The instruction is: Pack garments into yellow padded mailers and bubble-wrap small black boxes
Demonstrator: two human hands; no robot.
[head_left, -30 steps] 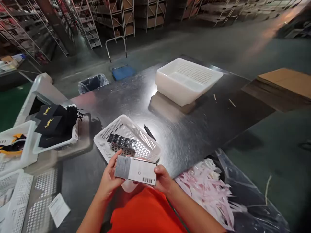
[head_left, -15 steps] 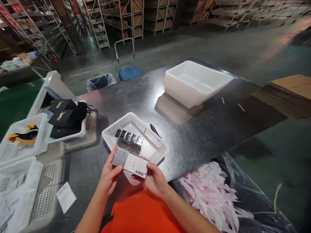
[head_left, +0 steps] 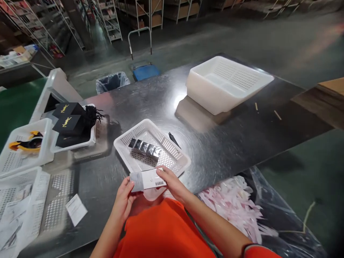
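Between my two hands is a flat white and grey box with a barcode at its right end. My left hand grips the grey left end, thumb on top. At the other end, my right hand pinches the far right corner. The box is above the near rim of a white perforated basket. Inside that basket lies a row of several small shiny silver-black boxes. A black pen-like object, its kind unclear, lies just right of the basket.
A deep white tub stands at the back right of the metal table. At left are a basket of black boxes, a basket with a yellow-black tape dispenser, and one with papers. A paper slip lies near them. Pinkish-white strips fill a bag at right.
The box in my hands has turned a little counterclockwise, to nearly level. My right hand has shifted up toward its upper right corner. The view has also shifted slightly.
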